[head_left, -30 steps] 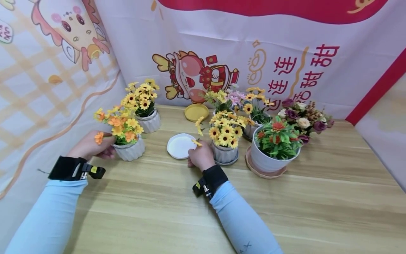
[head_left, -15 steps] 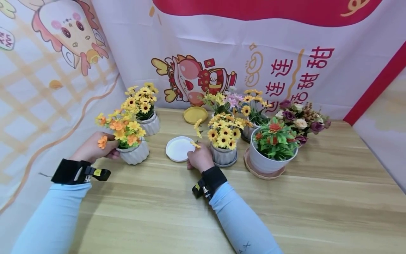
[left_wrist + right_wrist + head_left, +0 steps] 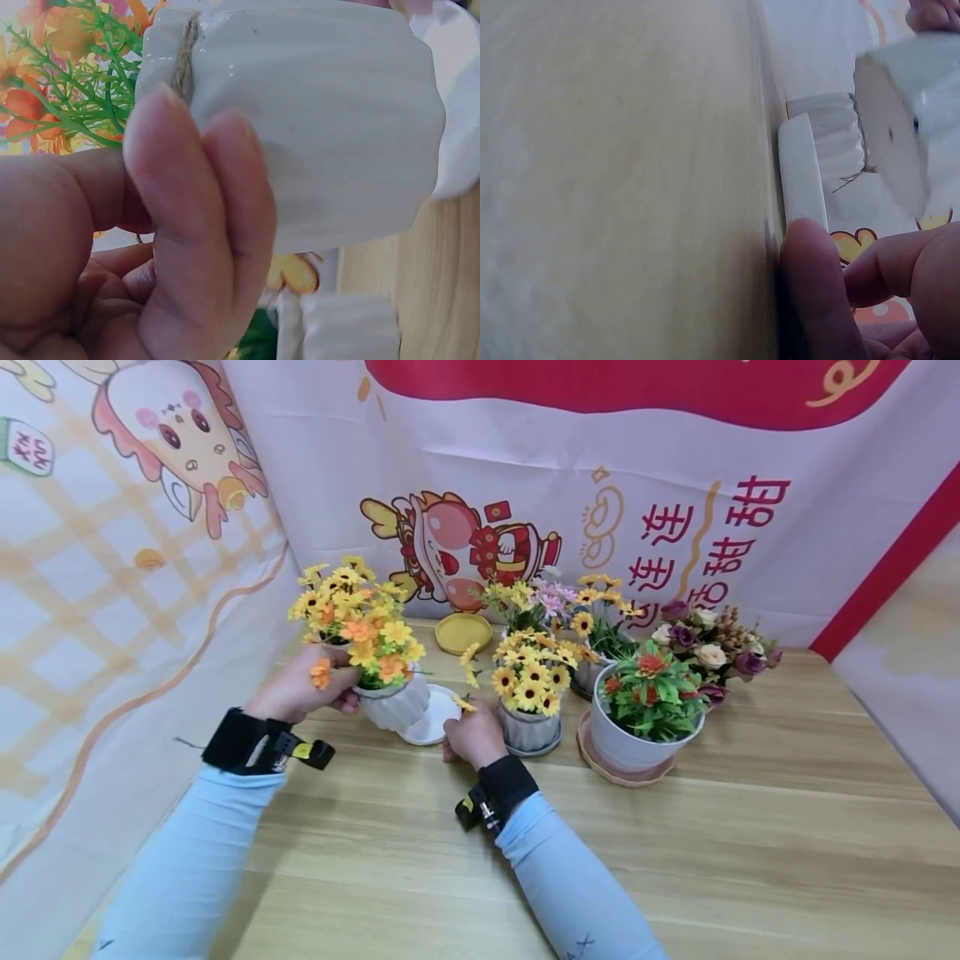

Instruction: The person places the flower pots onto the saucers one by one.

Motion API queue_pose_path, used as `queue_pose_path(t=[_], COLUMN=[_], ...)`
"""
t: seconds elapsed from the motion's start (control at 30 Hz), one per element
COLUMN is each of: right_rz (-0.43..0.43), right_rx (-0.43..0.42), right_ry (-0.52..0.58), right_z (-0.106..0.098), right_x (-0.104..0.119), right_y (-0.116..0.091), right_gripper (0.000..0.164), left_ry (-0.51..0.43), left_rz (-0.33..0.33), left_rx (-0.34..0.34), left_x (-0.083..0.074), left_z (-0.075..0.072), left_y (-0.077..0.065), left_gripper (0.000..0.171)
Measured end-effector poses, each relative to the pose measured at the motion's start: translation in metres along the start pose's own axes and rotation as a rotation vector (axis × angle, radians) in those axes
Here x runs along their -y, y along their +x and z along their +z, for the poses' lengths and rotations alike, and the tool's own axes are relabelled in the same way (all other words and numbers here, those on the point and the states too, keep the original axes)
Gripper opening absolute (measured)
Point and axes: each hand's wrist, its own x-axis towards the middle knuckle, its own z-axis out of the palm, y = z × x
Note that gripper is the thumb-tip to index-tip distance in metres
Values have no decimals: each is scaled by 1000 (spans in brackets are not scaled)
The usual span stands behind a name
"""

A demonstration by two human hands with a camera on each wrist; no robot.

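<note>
My left hand grips a whitish ribbed flowerpot by its rim. Orange and yellow flowers fill it. The pot hangs tilted above the left part of a white saucer; its underside with a small hole shows in the right wrist view. Close up in the left wrist view, fingers lie against the pot wall, near a twine band. Down at the saucer's right edge, my right hand pinches the rim; in the right wrist view the saucer lies low on the table.
A pot of yellow flowers stands on a grey saucer just right of my right hand. Further right is a white pot on a pink saucer. A yellow saucer lies at the back. Yellow flowers stand behind the left hand.
My left hand has lifted the flowerpot off the table and carried it right, from beside the left wall to over the white saucer. The right hand has stayed at the saucer.
</note>
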Motion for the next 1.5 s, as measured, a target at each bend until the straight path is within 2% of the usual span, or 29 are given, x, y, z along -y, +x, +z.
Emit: queue_pose_path(t=[0.17,0.3,0.53,0.73,0.93,1.07,1.17,1.33,1.4,1.5], right_rz=[-22,-28,-52,-47,-77,-98,-107,-115,-113,-109], right_rx=[7,16,23,18,22,12,7,5,8,10], right_ry=[13,24,8,24,17,5,0,12,13,10], right_z=[1,1,2,1,0,-1,-2,-2,-2,-2], right_x=[-1,0,1,0,-2,-3,-4,-5,-5,-5], right_y=[-2,-3,-4,-3,-2,-2,-2,-1,-1,-1], right_gripper=[10,18,23,23,29,35,37,36,35,34], left_ry=[-23,-30,-5,-32,-7,-26,-52,-94,-94,-47], left_rz=[-2,-8,-3,32,61,33,14,-8,-33,-46], left_rx=[16,16,36,55,66,82,87,139,150,102], left_x=[0,3,12,21,27,27,29,33,35,35], left_z=[18,25,29,33,39,42,42,36,32,25], left_y=[16,23,26,30,34,35,35,35,35,35], left_gripper=[20,23,18,19,19,26,39,45,42,40])
